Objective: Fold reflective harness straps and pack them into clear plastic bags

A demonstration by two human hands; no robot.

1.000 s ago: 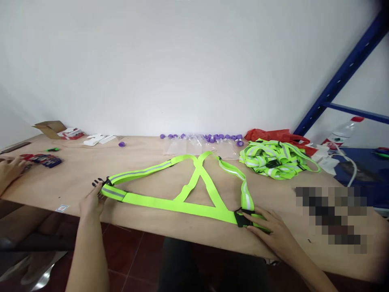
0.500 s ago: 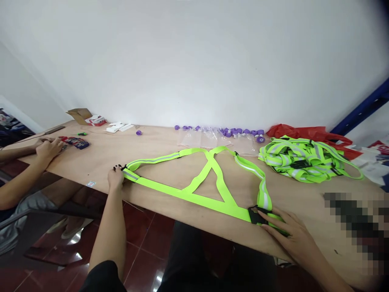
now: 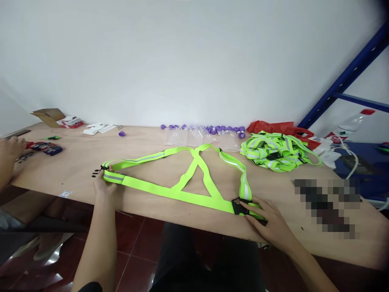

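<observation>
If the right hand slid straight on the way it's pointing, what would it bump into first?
Probably the black plastic buckle on the neon reflective harness. It's right in front of the right hand, and they may even be touching; it's hard to tell here.

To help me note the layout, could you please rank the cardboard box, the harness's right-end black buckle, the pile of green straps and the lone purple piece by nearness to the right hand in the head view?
1. Black buckle: against the right hand, on its left.
2. Pile of green straps: beyond the hand.
3. Lone purple piece: well left, towards the back.
4. Cardboard box: far left, at the back.
</observation>
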